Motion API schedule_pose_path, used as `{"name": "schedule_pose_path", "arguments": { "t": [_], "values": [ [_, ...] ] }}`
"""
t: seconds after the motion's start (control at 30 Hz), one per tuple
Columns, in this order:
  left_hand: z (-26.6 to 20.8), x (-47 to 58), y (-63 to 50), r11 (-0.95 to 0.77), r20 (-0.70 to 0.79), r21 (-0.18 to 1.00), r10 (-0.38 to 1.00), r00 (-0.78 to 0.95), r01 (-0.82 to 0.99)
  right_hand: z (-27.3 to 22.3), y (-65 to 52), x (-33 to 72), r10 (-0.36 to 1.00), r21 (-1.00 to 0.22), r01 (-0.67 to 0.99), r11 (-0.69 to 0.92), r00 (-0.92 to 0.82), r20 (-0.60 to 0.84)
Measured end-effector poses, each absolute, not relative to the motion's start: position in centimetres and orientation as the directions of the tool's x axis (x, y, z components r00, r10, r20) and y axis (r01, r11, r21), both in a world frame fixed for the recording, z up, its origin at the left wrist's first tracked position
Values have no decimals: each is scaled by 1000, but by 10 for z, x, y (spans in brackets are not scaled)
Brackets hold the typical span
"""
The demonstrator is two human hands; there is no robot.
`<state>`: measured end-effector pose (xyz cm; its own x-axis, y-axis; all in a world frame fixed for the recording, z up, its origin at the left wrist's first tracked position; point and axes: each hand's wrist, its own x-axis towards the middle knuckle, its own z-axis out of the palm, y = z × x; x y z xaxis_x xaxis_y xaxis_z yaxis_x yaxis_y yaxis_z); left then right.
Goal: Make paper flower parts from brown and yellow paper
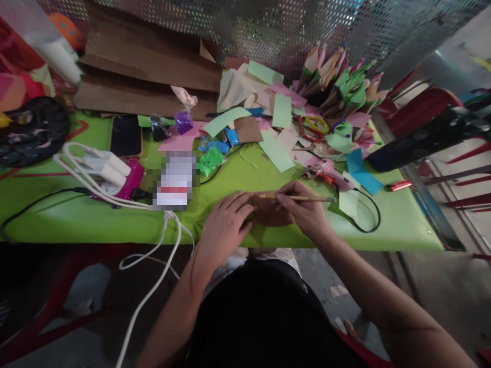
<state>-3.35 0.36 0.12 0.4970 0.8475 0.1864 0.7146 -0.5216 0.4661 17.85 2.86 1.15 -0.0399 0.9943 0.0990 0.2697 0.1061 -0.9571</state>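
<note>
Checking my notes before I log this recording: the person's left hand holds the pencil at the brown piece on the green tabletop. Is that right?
Not quite: the head view shows the pencil in the right hand, not the left hand. It is at the brown piece on the green tabletop.

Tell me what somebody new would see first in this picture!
Probably the bright green table: near its front edge, the right hand holds a pencil over a brown paper piece, with the left hand at that piece's left edge. Next might come the colourful paper bundles at the back right, then the magenta power strip with white chargers on the left.
</note>
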Motion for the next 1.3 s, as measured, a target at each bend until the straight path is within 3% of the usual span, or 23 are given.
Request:
{"name": "schedule_pose_path", "arguments": {
  "t": [0.3,0.7,0.97,1.17,1.3],
  "values": [
    [2,-33,4,-521,182,473,847,499,711,6,40,172,994,-933,341,112,-46,102],
    [0,-32,5,-501,204,504,861,467,703,21,14,179,988,-935,354,-33,-129,-83],
    [0,-33,4,-493,174,510,862,477,704,22,-1,184,986,-943,333,-16,-149,-69],
    [4,-32,4,-492,184,497,865,467,715,16,23,175,996,-963,256,85,-59,72],
    [3,-32,4,-499,200,480,863,465,721,10,36,169,994,-951,292,99,-71,82]
  ]
}}
